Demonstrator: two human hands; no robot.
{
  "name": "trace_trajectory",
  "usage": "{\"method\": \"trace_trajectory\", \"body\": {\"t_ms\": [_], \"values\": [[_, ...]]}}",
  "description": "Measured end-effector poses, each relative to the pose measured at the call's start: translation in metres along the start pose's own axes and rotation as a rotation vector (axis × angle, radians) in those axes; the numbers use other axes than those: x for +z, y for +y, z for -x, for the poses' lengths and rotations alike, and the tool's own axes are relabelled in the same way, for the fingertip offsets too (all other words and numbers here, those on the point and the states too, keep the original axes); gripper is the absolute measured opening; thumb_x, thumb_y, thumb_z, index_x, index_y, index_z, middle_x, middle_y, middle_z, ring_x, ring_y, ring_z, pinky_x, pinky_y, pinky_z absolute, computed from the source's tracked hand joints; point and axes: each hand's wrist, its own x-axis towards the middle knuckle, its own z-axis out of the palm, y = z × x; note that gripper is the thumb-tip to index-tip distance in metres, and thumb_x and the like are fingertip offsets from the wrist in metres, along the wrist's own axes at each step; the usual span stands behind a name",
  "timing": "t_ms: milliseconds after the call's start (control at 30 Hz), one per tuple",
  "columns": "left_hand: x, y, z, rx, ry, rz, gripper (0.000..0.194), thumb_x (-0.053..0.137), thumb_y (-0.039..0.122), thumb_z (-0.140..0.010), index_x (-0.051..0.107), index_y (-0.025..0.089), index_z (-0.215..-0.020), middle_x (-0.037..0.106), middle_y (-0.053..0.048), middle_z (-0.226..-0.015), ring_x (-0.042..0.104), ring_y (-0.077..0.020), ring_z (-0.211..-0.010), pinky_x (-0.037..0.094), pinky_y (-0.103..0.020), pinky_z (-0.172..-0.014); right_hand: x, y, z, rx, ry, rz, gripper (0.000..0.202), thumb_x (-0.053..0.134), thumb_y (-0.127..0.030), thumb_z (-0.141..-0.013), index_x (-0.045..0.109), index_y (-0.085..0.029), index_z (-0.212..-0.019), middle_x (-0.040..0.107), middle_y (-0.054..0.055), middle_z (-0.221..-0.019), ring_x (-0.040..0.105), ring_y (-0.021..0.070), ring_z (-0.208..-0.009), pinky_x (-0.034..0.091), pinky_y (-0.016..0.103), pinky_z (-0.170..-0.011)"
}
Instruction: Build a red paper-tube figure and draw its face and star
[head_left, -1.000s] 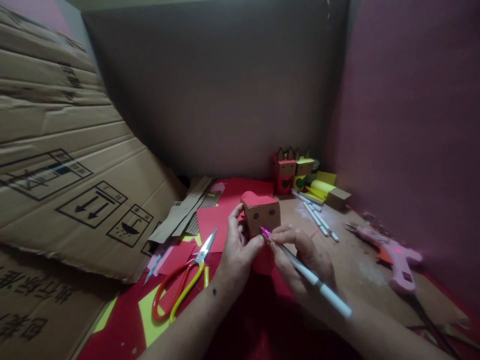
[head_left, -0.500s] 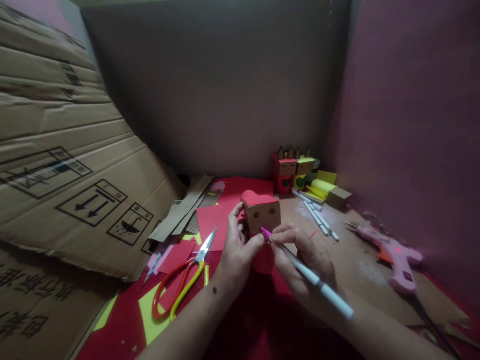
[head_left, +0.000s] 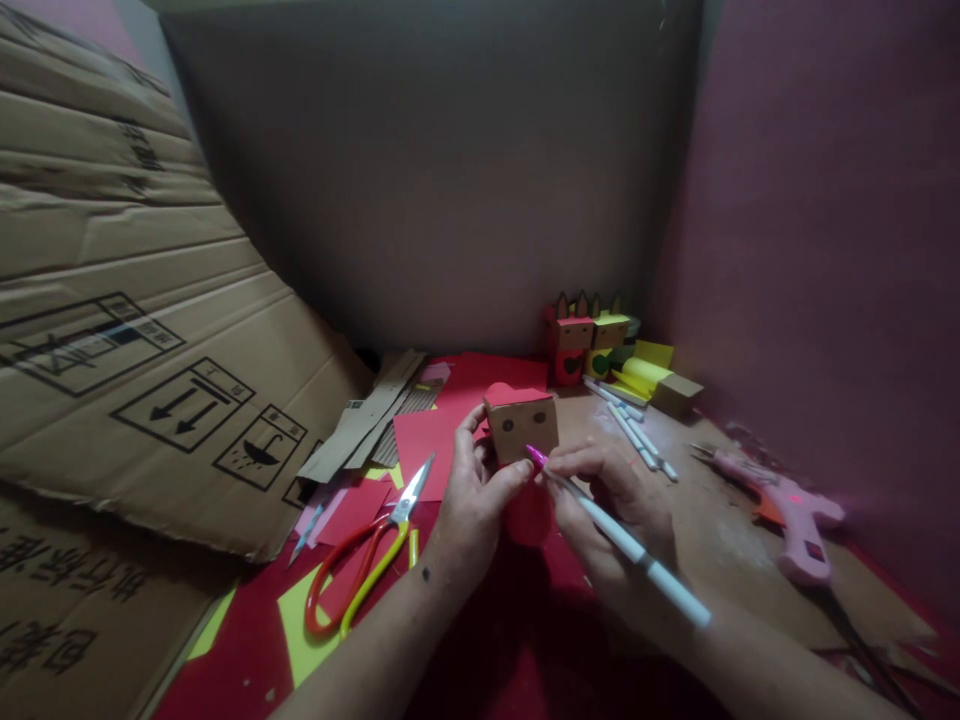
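Note:
In the middle of the head view, my left hand (head_left: 476, 490) is wrapped round a red paper figure (head_left: 523, 425) with a brown cardboard face. Two dark round eyes are drawn on that face. My right hand (head_left: 611, 515) pinches a white marker (head_left: 630, 548) with a magenta tip end. The tip is at the lower part of the cardboard face, just above my left thumb; whether it touches I cannot tell. My fingers hide the figure's left side and part of its red body.
Scissors (head_left: 367, 555) with red and yellow handles lie at left near red paper and cardboard strips (head_left: 367, 415). A large cardboard box (head_left: 150, 260) stands at left. Finished-looking figures (head_left: 589, 345), several markers (head_left: 637, 440) and a pink glue gun (head_left: 799, 515) are at right.
The marker tip has moved slightly up and to the right on the cardboard face. The figure has shifted a little left in my left hand.

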Motion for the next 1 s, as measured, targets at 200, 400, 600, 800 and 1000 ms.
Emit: {"method": "trace_trajectory", "body": {"t_ms": [200,400,600,800,1000], "values": [[0.0011,0.0010,0.0005,-0.003,-0.001,0.005,0.081,0.073,0.021,-0.077,0.031,0.027,-0.145,0.066,-0.008,-0.109,0.063,-0.0282,-0.107,0.047,-0.045,-0.096,0.0013,0.0021,0.0013,0.019,0.008,0.016,0.022,0.059,-0.008,-0.088,0.061,-0.025,-0.102,0.067,0.001,-0.091,0.065,0.0143,-0.078,0.057,0.029,-0.072],[-0.0003,-0.0008,0.0010,0.001,-0.004,-0.014,0.078,0.071,0.018,-0.078,0.031,0.027,-0.144,0.065,-0.009,-0.113,0.063,-0.0268,-0.109,0.046,-0.043,-0.097,0.0014,0.0071,0.0019,-0.036,-0.059,-0.067,0.028,0.054,-0.004,-0.089,0.058,-0.026,-0.106,0.064,0.000,-0.095,0.064,0.0126,-0.087,0.056,0.025,-0.075],[-0.0035,-0.0041,-0.0005,0.035,-0.030,-0.024,0.076,0.071,0.019,-0.080,0.032,0.027,-0.145,0.066,-0.008,-0.114,0.062,-0.0270,-0.112,0.045,-0.044,-0.101,0.0009,0.0072,0.0009,-0.044,-0.073,-0.027,0.026,0.053,-0.006,-0.089,0.056,-0.026,-0.105,0.064,0.001,-0.094,0.065,0.0145,-0.084,0.058,0.029,-0.074],[-0.0037,-0.0044,-0.0002,0.019,-0.025,-0.020,0.080,0.073,0.020,-0.078,0.031,0.029,-0.146,0.067,-0.007,-0.113,0.063,-0.0262,-0.111,0.047,-0.041,-0.098,0.0004,0.0059,0.0022,-0.036,-0.063,0.004,0.025,0.052,-0.005,-0.088,0.056,-0.025,-0.103,0.064,0.003,-0.093,0.064,0.0146,-0.079,0.055,0.026,-0.065],[0.0029,0.0007,0.0027,0.027,0.009,-0.009,0.079,0.070,0.016,-0.077,0.032,0.027,-0.145,0.066,-0.007,-0.110,0.061,-0.0255,-0.109,0.045,-0.041,-0.099,0.0001,0.0023,0.0008,-0.042,-0.074,0.004,0.026,0.052,-0.005,-0.088,0.056,-0.026,-0.103,0.063,0.000,-0.093,0.064,0.0132,-0.081,0.055,0.026,-0.072]]}}
